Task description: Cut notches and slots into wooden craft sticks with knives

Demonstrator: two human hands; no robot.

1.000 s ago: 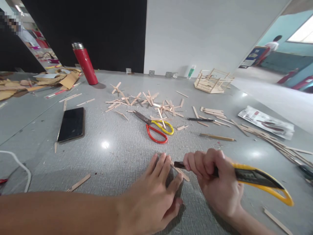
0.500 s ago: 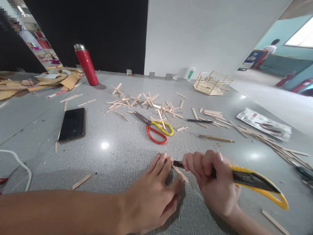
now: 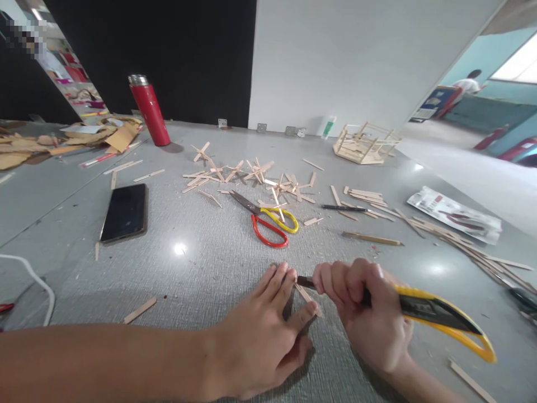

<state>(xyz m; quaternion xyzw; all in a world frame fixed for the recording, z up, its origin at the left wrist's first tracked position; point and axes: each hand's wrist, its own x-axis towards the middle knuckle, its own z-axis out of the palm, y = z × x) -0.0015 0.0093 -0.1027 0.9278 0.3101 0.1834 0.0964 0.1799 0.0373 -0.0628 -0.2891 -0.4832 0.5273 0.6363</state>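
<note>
Clock directions are read from the left hand. At 11 o'clock, cardboard scraps [image 3: 121, 139] line the counter's [image 3: 210, 291] far left, and at 10 lies a phone [image 3: 125, 212]; a broad stretch of counter separates it from the hand. Also at 11 stands a lidded red bottle [image 3: 154, 115], its contents hidden. Loose sticks [image 3: 258, 169] and scissors [image 3: 259, 211] sit at 12. The left hand [image 3: 268, 341] is palm down, fingers partly spread, tips on a small wooden stick [image 3: 305, 294] at its 1 o'clock side, whose long axis runs 11 to 5. The right hand [image 3: 371, 322], at 3, curls tightly round a yellow-and-black knife [image 3: 436, 310], which points toward 10, handle toward 4; its dark front end meets or nearly meets the stick. At 1, an open-sided wooden frame [image 3: 356, 154] stands near the back panel; at 2, a printed packet [image 3: 453, 214] lies near the counter's right edge.
</note>
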